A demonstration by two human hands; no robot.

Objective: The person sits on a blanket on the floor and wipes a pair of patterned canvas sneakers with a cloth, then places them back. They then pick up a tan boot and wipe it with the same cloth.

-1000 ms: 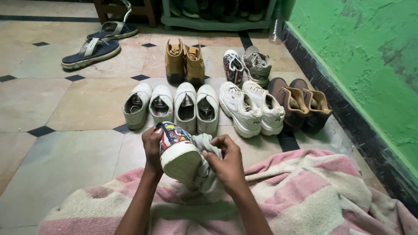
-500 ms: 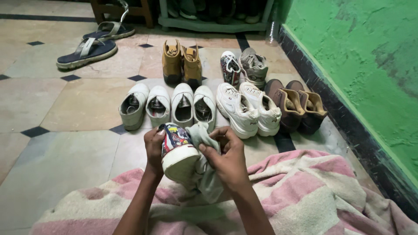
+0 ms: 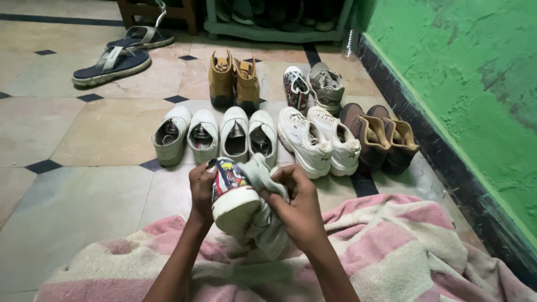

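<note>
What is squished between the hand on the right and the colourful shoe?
A pale cloth, in the head view. The right hand presses it on the colourful shoe, which the left hand holds.

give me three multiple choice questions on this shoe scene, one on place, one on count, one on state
1. Where do the blue sandals lie?
A. far left on the floor
B. against the green wall
C. on the striped blanket

2. How many plain white slip-on shoes stand in the near row?
A. two
B. four
C. six

3. What does the right hand hold against the patterned sneaker?
A. a brush
B. nothing
C. a pale cloth

Answers:
1 A, they lie at the upper left, apart from the rows.
2 B, four stand side by side.
3 C, the pale cloth is bunched in its grip while the left hand steadies the sneaker.
</note>
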